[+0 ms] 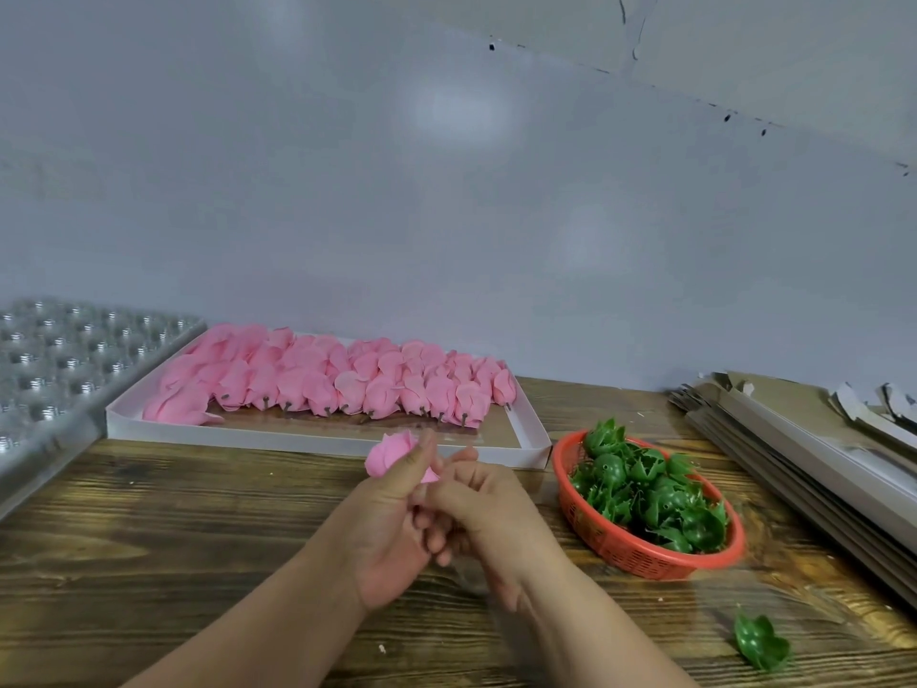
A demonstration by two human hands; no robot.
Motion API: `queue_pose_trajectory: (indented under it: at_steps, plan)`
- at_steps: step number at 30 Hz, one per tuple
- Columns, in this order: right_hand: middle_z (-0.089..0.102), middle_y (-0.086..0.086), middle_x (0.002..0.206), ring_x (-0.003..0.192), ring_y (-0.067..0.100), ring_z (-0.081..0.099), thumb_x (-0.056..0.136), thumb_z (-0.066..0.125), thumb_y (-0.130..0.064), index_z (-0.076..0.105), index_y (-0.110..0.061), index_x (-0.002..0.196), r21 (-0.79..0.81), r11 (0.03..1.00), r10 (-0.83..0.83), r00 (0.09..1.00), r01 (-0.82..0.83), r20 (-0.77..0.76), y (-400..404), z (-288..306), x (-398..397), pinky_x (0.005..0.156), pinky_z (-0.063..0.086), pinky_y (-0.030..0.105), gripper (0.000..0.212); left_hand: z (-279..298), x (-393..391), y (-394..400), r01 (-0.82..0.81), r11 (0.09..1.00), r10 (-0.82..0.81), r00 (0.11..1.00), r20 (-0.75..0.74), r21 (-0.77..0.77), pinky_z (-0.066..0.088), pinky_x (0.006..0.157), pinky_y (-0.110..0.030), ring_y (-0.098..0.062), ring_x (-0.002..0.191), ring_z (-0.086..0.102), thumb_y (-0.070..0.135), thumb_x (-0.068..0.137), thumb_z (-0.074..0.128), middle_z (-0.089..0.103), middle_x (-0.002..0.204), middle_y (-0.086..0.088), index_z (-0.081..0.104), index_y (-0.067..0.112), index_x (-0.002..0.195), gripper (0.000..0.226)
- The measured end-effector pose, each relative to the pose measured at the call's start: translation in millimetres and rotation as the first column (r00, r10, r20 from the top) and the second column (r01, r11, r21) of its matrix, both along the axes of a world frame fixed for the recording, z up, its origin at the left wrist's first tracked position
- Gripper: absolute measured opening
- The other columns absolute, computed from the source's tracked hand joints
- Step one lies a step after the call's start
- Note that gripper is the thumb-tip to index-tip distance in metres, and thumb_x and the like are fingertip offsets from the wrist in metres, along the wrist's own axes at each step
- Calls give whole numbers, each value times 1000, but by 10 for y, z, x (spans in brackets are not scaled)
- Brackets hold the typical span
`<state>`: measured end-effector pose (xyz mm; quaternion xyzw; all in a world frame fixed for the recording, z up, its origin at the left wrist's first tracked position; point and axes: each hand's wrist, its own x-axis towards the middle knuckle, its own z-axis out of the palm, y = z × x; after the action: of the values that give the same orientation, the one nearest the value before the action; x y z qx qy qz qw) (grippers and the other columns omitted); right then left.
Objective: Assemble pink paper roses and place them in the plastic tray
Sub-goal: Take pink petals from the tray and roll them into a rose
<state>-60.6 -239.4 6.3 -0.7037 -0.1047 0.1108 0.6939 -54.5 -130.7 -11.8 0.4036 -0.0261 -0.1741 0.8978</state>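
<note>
A pink paper rose [392, 453] is pinched in my left hand [392, 518] above the wooden table, its petals pointing up and left. My right hand [489, 508] presses against the left one with curled fingers at the rose's base; what it holds is hidden. Behind the hands a white shallow box [317, 437] holds several rows of pink rose heads [337, 379] with dark stubs. The clear plastic tray [59, 360] with round cups lies at the far left. A red basket [645, 558] of green plastic calyxes [650, 494] stands to the right.
One loose green calyx [761, 648] lies on the table at the lower right. A stack of flat grey cardboard [814, 449] fills the right edge. A pale wall rises behind the wooden table [173, 528].
</note>
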Motion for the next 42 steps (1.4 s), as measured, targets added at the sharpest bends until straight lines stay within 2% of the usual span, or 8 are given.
queue_pose_trajectory:
  at_steps: [4,9,16,22,27,35,38,42]
  plan:
    - [43,5,56,52,14,38,72,66,-3,52,5,67,-171,963,-139,928,208,345,47,-113,22,51,31,29,17,10,6,-65,-80,982,74,996,-44,-168,49,78,-39,-21,76,73,34,71,64,74,90,-14,73,11,54,30]
    - [41,8,49,41,14,33,74,64,-1,46,7,56,-94,986,-108,951,140,291,16,-74,-2,41,26,22,26,27,-22,-62,-87,990,82,996,-44,-113,48,89,-44,-21,82,73,35,69,67,74,104,-12,67,12,73,23]
    - [54,6,49,32,9,42,84,58,-9,61,-9,58,136,985,120,985,-103,-125,-52,60,-11,33,30,16,27,46,-45,36,60,995,-64,997,52,77,46,44,-29,-21,34,45,49,67,66,37,40,-6,76,8,96,52]
    - [56,5,48,36,10,46,82,63,-3,59,-9,57,-14,1000,-10,999,11,47,6,5,-24,34,34,17,26,31,-22,-19,-53,997,53,998,17,54,36,42,-25,-18,45,44,49,68,64,62,81,-13,76,17,63,35]
    - [49,3,51,40,6,46,77,69,0,58,-1,72,-153,977,-106,965,146,241,18,-39,-9,40,40,19,12,-35,23,-60,-103,993,96,989,-116,-54,40,64,-35,-30,90,60,48,68,66,68,109,-18,58,-1,118,71]
    - [55,3,43,34,8,47,80,62,5,59,-8,57,-16,998,-64,995,65,76,31,15,-42,35,39,17,27,-13,-12,-50,-104,992,107,993,-47,71,33,36,-23,-13,44,42,57,69,60,75,86,-7,66,8,93,54]
    - [56,5,47,34,9,45,82,58,2,62,-12,49,142,990,9,993,8,-119,14,44,-32,33,38,17,36,-12,-19,-45,-86,992,89,996,-25,96,32,35,-21,-10,35,34,58,64,63,43,45,-2,68,5,107,69]
    - [56,4,47,33,9,47,82,56,-1,65,-11,47,229,973,68,970,-13,-234,-28,58,4,32,39,16,38,-18,-25,-29,-44,997,44,999,-2,60,37,38,-23,-12,37,37,57,61,67,31,45,0,75,8,102,64]
